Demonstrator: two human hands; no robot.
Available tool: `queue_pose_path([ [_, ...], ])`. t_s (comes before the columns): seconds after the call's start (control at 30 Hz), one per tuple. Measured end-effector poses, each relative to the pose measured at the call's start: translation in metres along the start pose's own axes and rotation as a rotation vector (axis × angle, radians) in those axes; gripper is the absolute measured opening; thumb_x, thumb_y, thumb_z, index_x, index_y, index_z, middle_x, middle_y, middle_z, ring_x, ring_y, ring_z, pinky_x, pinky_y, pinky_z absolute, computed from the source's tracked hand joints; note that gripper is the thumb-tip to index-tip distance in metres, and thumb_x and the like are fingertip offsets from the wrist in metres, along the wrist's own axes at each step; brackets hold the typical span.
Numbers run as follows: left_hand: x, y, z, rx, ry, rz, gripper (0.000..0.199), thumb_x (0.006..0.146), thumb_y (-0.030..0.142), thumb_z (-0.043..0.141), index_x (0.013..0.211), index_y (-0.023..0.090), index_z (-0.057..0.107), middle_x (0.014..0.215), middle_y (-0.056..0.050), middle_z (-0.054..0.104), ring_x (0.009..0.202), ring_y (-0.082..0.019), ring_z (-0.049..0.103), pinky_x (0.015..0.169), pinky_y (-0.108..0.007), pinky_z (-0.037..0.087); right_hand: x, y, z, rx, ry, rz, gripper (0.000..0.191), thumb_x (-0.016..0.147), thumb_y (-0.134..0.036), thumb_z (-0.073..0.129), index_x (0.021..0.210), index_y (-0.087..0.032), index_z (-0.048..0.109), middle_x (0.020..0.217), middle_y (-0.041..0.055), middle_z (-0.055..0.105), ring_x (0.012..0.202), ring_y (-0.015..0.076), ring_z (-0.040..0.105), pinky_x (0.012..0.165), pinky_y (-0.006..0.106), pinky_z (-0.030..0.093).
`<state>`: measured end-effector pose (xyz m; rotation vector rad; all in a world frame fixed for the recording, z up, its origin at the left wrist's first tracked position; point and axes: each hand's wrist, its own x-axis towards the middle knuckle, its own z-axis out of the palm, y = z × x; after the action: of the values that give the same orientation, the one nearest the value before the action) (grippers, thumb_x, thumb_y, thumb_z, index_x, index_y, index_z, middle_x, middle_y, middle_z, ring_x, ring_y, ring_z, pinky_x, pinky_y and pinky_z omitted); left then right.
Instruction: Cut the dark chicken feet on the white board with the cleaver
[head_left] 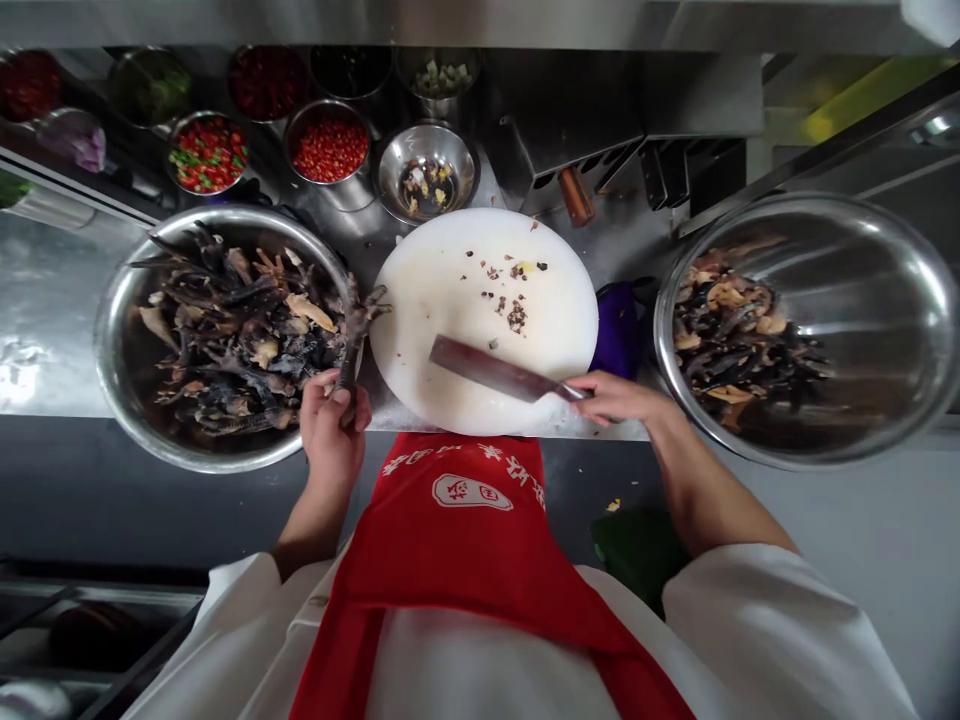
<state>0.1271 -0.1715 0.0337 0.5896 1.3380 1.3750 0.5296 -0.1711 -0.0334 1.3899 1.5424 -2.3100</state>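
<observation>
My left hand (332, 425) is closed on the lower end of a dark chicken foot (352, 345), held upright at the right rim of a steel bowl (112, 370) heaped with dark feet. The foot's toes reach over the left edge of a round white cutting board (420, 260). Gripped by its handle in my right hand (607, 397), a cleaver (495, 370) lies low across the board, blade pointing left. Small dark scraps (516, 315) are scattered on the board. To the right, a second steel bowl (885, 300) contains dark pieces.
Behind the board stand a small steel bowl of scraps (427, 185), a pot of chopped red chillies (330, 150) and several other containers. A knife block (562, 130) is at the back, with purple cloth (616, 325) right of the board.
</observation>
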Motion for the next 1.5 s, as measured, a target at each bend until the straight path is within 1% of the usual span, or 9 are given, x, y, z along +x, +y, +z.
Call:
queue_pose_path([
  [0.13, -0.011, -0.006, 0.007, 0.093, -0.042, -0.168, 0.024, 0.069, 0.027, 0.065, 0.089, 0.021, 0.052, 0.053, 0.006, 0.051, 0.044, -0.008, 0.046, 0.038, -0.017, 0.027, 0.026, -0.029, -0.051, -0.03, 0.076, -0.081, 0.027, 0.078, -0.034, 0.062, 0.098, -0.016, 0.059, 0.048, -0.0082, 0.049, 0.038, 0.0079, 0.042, 0.041, 0.02, 0.032],
  [0.27, -0.009, -0.02, 0.01, 0.226, -0.135, -0.383, 0.021, 0.071, 0.03, 0.064, 0.083, 0.019, 0.051, 0.06, 0.002, 0.061, 0.038, -0.004, 0.038, 0.037, -0.018, 0.024, 0.044, -0.055, -0.058, -0.075, 0.205, -0.188, 0.032, 0.079, -0.032, 0.063, 0.107, -0.016, 0.06, 0.047, -0.0082, 0.049, 0.038, 0.0089, 0.043, 0.041, 0.02, 0.034],
  [0.43, 0.011, -0.041, 0.011, 0.524, -0.256, -0.478, 0.025, 0.074, 0.039, 0.061, 0.084, 0.017, 0.055, 0.066, 0.0, 0.061, 0.036, -0.007, 0.042, 0.036, -0.022, 0.028, 0.048, -0.069, 0.001, 0.02, 0.392, -0.365, 0.029, 0.086, -0.043, 0.058, 0.1, -0.017, 0.058, 0.052, -0.0067, 0.049, 0.042, 0.0088, 0.045, 0.042, 0.021, 0.037],
  [0.63, 0.044, -0.036, 0.024, 1.234, -0.381, -0.06, 0.032, 0.086, 0.051, 0.049, 0.089, 0.02, 0.057, 0.071, -0.005, 0.065, 0.067, -0.019, 0.063, 0.061, -0.027, 0.042, 0.055, -0.067, 0.084, -0.095, 0.71, -0.376, 0.045, 0.097, -0.05, 0.036, 0.122, -0.017, 0.055, 0.069, 0.0, 0.059, 0.049, 0.0112, 0.052, 0.05, 0.023, 0.044],
  [0.8, 0.061, -0.027, 0.04, 1.461, -0.439, 0.053, 0.035, 0.089, 0.053, 0.045, 0.096, 0.021, 0.058, 0.082, -0.009, 0.069, 0.082, -0.025, 0.066, 0.069, -0.03, 0.042, 0.053, -0.07, 0.101, -0.209, 0.799, -0.267, 0.051, 0.097, -0.052, 0.031, 0.131, -0.02, 0.052, 0.077, 0.0044, 0.064, 0.059, 0.0167, 0.06, 0.059, 0.028, 0.047],
  [0.93, 0.065, -0.025, 0.048, 1.517, -0.456, 0.118, 0.033, 0.089, 0.052, 0.045, 0.096, 0.022, 0.058, 0.086, -0.01, 0.07, 0.083, -0.027, 0.066, 0.07, -0.031, 0.042, 0.053, -0.078, 0.103, -0.246, 0.811, -0.241, 0.054, 0.097, -0.052, 0.029, 0.138, -0.019, 0.046, 0.083, 0.0063, 0.066, 0.07, 0.0199, 0.064, 0.068, 0.03, 0.049],
  [1.17, 0.068, -0.022, 0.044, 1.489, -0.49, 0.105, 0.034, 0.088, 0.053, 0.046, 0.094, 0.021, 0.057, 0.079, -0.01, 0.066, 0.075, -0.026, 0.063, 0.066, -0.03, 0.039, 0.074, -0.078, 0.099, -0.409, 0.767, -0.173, 0.046, 0.098, -0.048, 0.027, 0.12, -0.022, 0.058, 0.082, 0.0058, 0.068, 0.077, 0.0237, 0.063, 0.076, 0.034, 0.046],
  [1.33, 0.087, -0.018, 0.035, 1.319, -0.56, 0.033, 0.035, 0.082, 0.055, 0.052, 0.077, 0.02, 0.055, 0.067, -0.005, 0.06, 0.062, -0.019, 0.055, 0.059, -0.028, 0.035, 0.074, -0.073, 0.095, -0.323, 0.774, -0.169, 0.047, 0.097, -0.051, 0.03, 0.12, -0.021, 0.058, 0.073, 0.003, 0.065, 0.066, 0.0204, 0.061, 0.072, 0.032, 0.047],
  [1.5, 0.102, -0.033, 0.043, 1.043, -0.481, -0.038, 0.036, 0.077, 0.056, 0.059, 0.076, 0.02, 0.055, 0.059, 0.002, 0.052, 0.051, -0.012, 0.046, 0.05, -0.024, 0.033, 0.073, -0.07, 0.099, -0.119, 0.797, -0.146, 0.048, 0.096, -0.054, 0.032, 0.123, -0.022, 0.055, 0.064, -0.0024, 0.057, 0.051, 0.0145, 0.055, 0.058, 0.027, 0.047],
])
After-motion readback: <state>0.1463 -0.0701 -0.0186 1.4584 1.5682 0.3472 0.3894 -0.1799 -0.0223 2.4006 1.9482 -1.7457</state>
